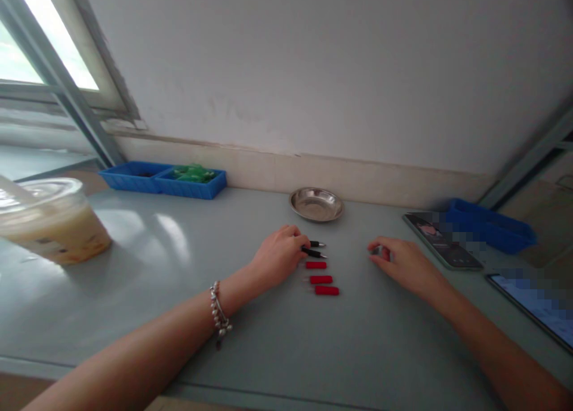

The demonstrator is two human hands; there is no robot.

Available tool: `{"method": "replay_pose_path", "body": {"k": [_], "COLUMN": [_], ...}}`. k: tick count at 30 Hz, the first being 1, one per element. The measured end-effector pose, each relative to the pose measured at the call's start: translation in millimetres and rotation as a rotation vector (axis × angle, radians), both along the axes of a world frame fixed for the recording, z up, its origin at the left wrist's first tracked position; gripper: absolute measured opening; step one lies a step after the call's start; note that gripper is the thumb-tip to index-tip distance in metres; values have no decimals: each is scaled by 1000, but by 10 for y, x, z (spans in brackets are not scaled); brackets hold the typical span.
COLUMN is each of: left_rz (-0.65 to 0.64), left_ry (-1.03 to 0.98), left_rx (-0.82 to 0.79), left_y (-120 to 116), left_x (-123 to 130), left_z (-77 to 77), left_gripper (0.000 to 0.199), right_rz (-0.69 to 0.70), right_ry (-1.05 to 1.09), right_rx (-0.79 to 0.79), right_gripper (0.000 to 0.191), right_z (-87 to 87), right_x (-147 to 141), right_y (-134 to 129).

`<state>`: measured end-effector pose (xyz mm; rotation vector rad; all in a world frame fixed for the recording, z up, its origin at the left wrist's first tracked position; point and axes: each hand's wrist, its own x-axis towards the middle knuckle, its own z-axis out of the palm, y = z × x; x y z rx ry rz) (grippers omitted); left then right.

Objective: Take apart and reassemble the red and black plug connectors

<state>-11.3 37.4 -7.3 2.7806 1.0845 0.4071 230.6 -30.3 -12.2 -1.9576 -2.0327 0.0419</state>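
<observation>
My left hand is closed at the left ends of two black pen-like pieces with pointed metal tips; its fingers pinch the lower black piece. The upper black piece lies just beyond, partly hidden by the fingers. Below them, three red pieces with thin pale pins on their left lie in a column on the grey table. To the right, my right hand is closed, its fingertips round something small and greyish that I cannot make out.
A round metal dish stands by the wall. Blue trays, one with green pieces, sit back left; another blue tray is back right. A phone and a second device lie right. A drink cup stands left.
</observation>
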Motion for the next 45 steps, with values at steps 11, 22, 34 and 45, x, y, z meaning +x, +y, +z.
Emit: {"method": "replay_pose_path", "body": {"k": [11, 22, 34, 45], "left_rz": [-121, -206, -174, -164], "left_ry": [57, -124, -170, -171], "left_rx": [112, 187, 90, 193], "left_y": [-14, -283, -290, -306], "left_x": [41, 101, 142, 113], "left_z": [59, 44, 26, 16], "left_gripper": [10, 19, 19, 20], "right_rz": [247, 361, 359, 251], "right_ry": [166, 444, 149, 486], "right_rx": [83, -3, 221, 48], "right_gripper": [19, 30, 26, 39], "right_z": [-44, 7, -12, 20], "right_x": [-235, -425, -379, -393], "right_y": [-64, -134, -142, -137]}}
